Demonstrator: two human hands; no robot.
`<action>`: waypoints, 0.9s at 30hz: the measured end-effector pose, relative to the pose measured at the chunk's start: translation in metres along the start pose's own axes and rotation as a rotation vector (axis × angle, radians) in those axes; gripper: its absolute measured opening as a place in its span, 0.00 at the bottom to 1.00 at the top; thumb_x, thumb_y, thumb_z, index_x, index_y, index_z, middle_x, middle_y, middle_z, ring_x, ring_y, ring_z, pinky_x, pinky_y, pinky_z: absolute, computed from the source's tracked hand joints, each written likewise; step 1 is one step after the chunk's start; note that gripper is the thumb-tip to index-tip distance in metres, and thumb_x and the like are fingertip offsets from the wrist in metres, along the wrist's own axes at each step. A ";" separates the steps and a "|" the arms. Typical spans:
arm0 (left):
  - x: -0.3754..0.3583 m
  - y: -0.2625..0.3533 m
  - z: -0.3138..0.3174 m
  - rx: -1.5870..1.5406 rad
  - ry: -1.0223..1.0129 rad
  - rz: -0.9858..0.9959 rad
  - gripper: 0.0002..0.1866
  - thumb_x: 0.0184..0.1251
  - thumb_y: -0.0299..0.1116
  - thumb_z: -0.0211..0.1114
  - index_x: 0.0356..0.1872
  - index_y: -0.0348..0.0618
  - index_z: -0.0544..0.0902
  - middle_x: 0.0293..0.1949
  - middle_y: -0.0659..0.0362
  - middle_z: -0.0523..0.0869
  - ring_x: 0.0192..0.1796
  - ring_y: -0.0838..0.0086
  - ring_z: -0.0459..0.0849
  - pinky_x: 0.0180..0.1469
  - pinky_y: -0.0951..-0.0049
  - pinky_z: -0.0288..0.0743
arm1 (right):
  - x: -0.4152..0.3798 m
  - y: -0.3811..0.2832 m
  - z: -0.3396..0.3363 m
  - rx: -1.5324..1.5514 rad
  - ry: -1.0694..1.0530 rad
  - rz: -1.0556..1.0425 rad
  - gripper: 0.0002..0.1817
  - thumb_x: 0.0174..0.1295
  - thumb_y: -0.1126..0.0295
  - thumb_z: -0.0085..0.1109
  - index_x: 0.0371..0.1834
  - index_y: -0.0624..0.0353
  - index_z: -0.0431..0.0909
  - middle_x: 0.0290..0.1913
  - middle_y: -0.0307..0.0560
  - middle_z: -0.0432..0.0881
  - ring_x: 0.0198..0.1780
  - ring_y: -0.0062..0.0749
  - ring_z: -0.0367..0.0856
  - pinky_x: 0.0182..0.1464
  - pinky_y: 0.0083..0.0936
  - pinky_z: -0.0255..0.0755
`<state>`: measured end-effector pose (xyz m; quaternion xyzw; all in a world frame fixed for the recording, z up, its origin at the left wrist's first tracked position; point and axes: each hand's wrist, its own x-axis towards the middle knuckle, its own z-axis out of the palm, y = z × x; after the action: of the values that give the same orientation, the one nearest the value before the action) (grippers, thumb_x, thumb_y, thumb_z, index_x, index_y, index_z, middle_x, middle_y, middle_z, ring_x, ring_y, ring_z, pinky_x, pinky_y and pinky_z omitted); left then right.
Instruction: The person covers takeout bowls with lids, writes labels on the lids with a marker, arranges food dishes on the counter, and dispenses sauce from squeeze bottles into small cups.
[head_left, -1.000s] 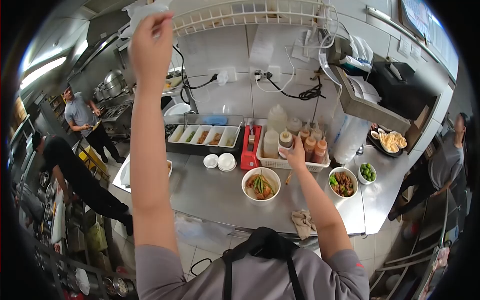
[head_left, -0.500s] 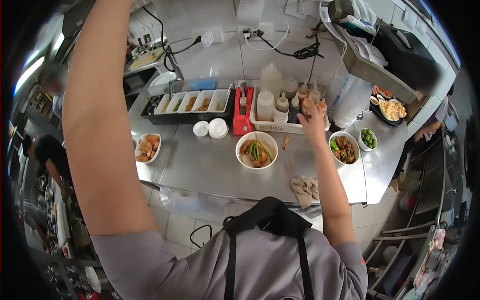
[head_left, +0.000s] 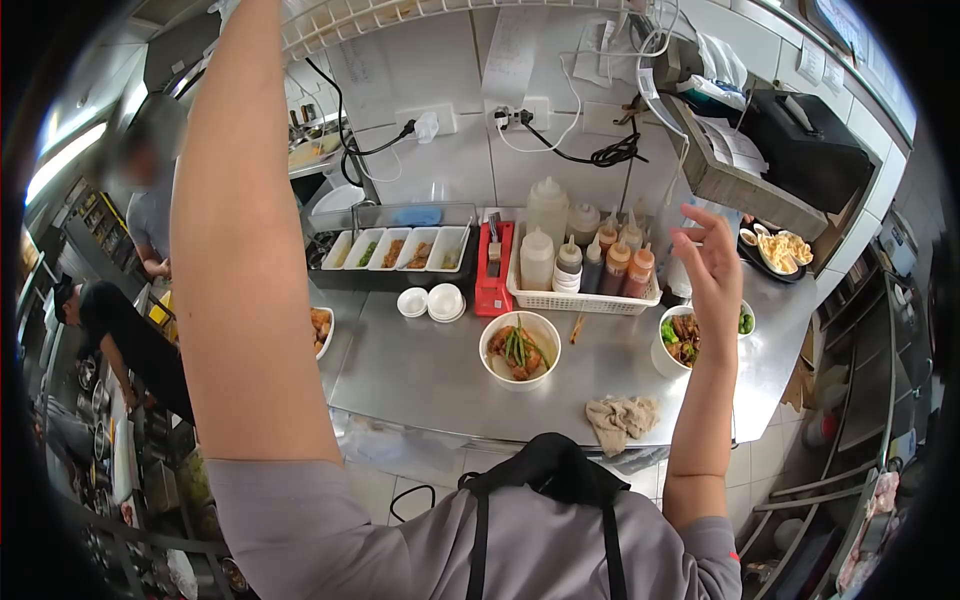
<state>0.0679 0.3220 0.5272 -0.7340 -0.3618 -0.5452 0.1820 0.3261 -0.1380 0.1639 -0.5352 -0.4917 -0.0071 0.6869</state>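
Note:
My left arm (head_left: 240,260) reaches up past the top edge of the view, so its hand is hidden. My right hand (head_left: 712,255) is raised over the counter's right side, fingers apart and loosely bent, holding nothing. Beside it stands a white basket (head_left: 580,300) of squeeze bottles, among them an orange-brown sauce bottle (head_left: 638,272). Below the hand, partly behind my wrist, is a white bowl of meat and greens (head_left: 682,340). A paper bowl with meat and green beans (head_left: 520,347) sits at mid-counter.
A white wire rack (head_left: 400,14) spans the top. Left of the red holder (head_left: 494,268) are small white dishes (head_left: 430,301) and a topping tray (head_left: 396,250). A cloth (head_left: 622,420) lies at the front edge. A wooden shelf (head_left: 740,165) juts out at right. Two people work at left.
My right hand has left the sauce bottles and moved up and right. The view has tilted upward, bringing the wire rack into sight. My left arm still reaches up.

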 end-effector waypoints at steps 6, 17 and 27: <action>-0.016 0.001 0.016 -0.701 -0.152 -0.353 0.17 0.57 0.30 0.50 0.47 0.34 0.75 0.40 0.44 0.82 0.39 0.53 0.83 0.38 0.57 0.77 | 0.002 -0.029 0.004 0.085 -0.027 -0.080 0.13 0.61 0.76 0.56 0.48 0.67 0.74 0.50 0.45 0.72 0.46 0.26 0.75 0.48 0.21 0.69; -0.096 0.019 -0.040 -1.281 -0.253 -0.566 0.14 0.53 0.25 0.50 0.43 0.32 0.71 0.44 0.50 0.80 0.39 0.56 0.85 0.33 0.66 0.83 | -0.004 -0.048 0.007 0.170 -0.078 -0.176 0.13 0.60 0.77 0.55 0.47 0.69 0.74 0.51 0.49 0.73 0.47 0.28 0.77 0.47 0.24 0.70; -0.403 0.151 -0.084 -1.151 -0.543 -0.317 0.09 0.62 0.32 0.58 0.30 0.41 0.68 0.37 0.49 0.84 0.31 0.72 0.83 0.27 0.79 0.73 | -0.014 -0.015 0.072 0.395 -0.251 -0.006 0.24 0.64 0.73 0.52 0.63 0.64 0.61 0.52 0.49 0.74 0.49 0.25 0.73 0.46 0.19 0.69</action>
<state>0.0642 0.0308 0.1997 -0.7634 -0.1493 -0.4674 -0.4202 0.2621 -0.0983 0.1612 -0.3855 -0.5667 0.1541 0.7117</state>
